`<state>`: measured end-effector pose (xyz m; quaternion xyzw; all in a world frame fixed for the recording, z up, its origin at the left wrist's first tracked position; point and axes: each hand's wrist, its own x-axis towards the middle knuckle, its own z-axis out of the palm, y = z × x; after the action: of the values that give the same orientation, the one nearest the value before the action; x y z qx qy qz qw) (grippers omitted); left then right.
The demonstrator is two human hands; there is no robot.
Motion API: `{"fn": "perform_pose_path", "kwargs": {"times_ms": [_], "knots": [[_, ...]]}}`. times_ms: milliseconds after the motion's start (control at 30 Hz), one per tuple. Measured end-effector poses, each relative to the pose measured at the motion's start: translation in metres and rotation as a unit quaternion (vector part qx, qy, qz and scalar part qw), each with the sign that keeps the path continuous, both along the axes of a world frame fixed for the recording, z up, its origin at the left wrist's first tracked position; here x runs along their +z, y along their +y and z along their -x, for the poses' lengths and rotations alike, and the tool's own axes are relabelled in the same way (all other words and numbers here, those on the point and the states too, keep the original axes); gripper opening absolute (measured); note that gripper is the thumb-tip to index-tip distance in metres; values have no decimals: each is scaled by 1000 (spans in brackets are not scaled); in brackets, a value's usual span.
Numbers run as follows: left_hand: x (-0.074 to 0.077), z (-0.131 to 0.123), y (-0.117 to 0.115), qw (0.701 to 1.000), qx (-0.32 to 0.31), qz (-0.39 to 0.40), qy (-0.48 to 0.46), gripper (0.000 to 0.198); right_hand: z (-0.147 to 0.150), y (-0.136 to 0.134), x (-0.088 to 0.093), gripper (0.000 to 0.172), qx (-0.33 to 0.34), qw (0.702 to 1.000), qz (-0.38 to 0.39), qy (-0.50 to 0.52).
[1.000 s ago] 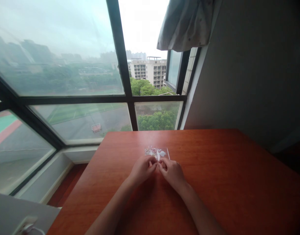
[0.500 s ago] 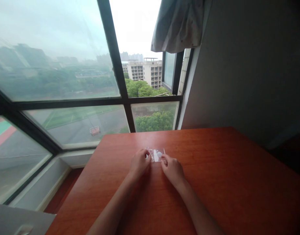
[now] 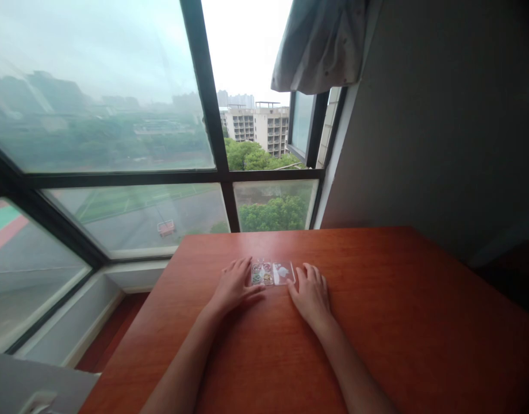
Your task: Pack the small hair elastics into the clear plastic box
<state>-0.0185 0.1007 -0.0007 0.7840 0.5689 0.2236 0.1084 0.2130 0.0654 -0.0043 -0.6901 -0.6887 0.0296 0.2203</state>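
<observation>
A small clear case point(image 3: 273, 273) lies opened flat on the reddish-brown table point(image 3: 264, 339). Its left half has compartments with small coloured items, too small to name; the right half is a clear lid with a whitish patch. My left hand point(image 3: 235, 286) rests at the case's left side, fingers spread, thumb near its front edge. At the lid's right edge is my right hand point(image 3: 310, 288), its fingers apart and nothing held in it.
Beyond the table's far edge stands a dark-framed window point(image 3: 223, 177) with one pane swung outward. A grey curtain point(image 3: 318, 49) hangs at its upper right. A dark wall point(image 3: 428, 126) rises on the right.
Both hands have opened and drawn away from the case, the left one to the left and the right one slightly right. The coloured compartments now show more fully.
</observation>
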Motion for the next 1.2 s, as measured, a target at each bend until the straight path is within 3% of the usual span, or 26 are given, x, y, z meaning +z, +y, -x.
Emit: {"fn": "perform_pose_path", "kwargs": {"times_ms": [133, 267, 400, 567, 833, 1067, 1200], "knots": [[-1, -5, -5, 1000, -4, -12, 0, 70, -2, 6, -13, 38, 69, 994, -21, 77], [0, -18, -14, 1000, -5, -6, -6, 68, 3, 3, -19, 47, 174, 962, -62, 200], [-4, -35, -22, 1000, -14, -4, -2, 66, 15, -6, -20, 52, 272, 947, -61, 158], [-9, -42, -23, 999, -23, -16, -33, 83, 16, -8, -19, 44, 290, 950, -59, 96], [-9, -36, -20, 996, -61, -15, -57, 80, 9, -5, -16, 44, 306, 947, -51, 79], [7, -25, -22, 986, -146, 12, -84, 75, 2, -4, -15, 43, 309, 941, 2, 136], [13, -23, -22, 981, -164, 16, -107, 72, -1, -4, -8, 43, 323, 936, 5, 137]]}}
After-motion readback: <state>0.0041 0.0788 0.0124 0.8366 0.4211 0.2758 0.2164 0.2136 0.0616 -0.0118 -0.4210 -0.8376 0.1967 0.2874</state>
